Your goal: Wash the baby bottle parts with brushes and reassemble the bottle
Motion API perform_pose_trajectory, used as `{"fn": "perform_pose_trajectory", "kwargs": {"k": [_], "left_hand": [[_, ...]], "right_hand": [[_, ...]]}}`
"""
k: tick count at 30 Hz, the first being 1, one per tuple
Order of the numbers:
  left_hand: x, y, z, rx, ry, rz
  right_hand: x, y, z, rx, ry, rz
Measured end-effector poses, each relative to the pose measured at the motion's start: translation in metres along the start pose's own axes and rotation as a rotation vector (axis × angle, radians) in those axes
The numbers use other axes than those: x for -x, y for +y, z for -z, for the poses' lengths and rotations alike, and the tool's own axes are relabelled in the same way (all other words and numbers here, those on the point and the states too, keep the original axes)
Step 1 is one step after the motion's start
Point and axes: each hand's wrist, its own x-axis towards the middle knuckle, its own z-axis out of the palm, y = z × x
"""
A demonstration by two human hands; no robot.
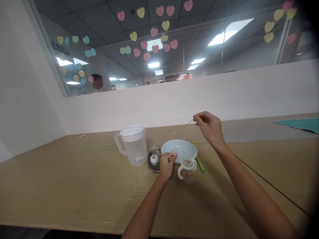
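My right hand (208, 127) is raised above the table, pinching the end of a thin stick (185, 126) with a pale, blurred tip, like a long cotton swab. The stick slants down to the left above the white bowl (190, 152). My left hand (166, 165) is closed at the bowl's near left rim; a small clear piece (174, 152) shows at its fingertips, its kind unclear. Just right of it stands a baby bottle (188, 174) without a top, with two white handles and red lettering. Partly behind the left hand lies a dark round dish (151, 165) holding a white bottle top with a nipple (154, 159).
A lidded translucent pitcher (136, 149) stands left of the dish. A green-handled brush (201, 165) lies right of the bowl. At the far right is a teal cloth (301, 124). A white wall with a window closes off the back; a person is behind the glass.
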Motion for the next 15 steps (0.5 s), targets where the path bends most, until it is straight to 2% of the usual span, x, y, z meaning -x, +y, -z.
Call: {"fn": "perform_pose_trajectory", "kwargs": {"k": [2, 4, 5, 6, 10, 15], "left_hand": [[0.000, 0.001, 0.000, -0.002, 0.010, -0.003], [0.001, 0.001, 0.001, -0.020, 0.012, -0.011], [0.001, 0.001, 0.002, -0.037, 0.021, -0.014], [0.002, 0.001, 0.003, -0.057, 0.032, -0.016], [0.002, -0.002, 0.007, -0.127, 0.083, -0.025], [0.000, -0.008, 0.009, -0.126, 0.129, 0.009]], "right_hand": [[-0.004, 0.033, -0.004, -0.027, -0.033, -0.149], [-0.002, 0.067, -0.012, -0.057, -0.128, -0.401], [0.000, 0.083, -0.017, -0.089, -0.199, -0.579], [0.004, 0.096, -0.021, -0.091, -0.229, -0.654], [0.020, 0.123, -0.031, -0.077, -0.267, -0.788], [0.023, 0.120, -0.032, -0.088, -0.316, -0.800]]}}
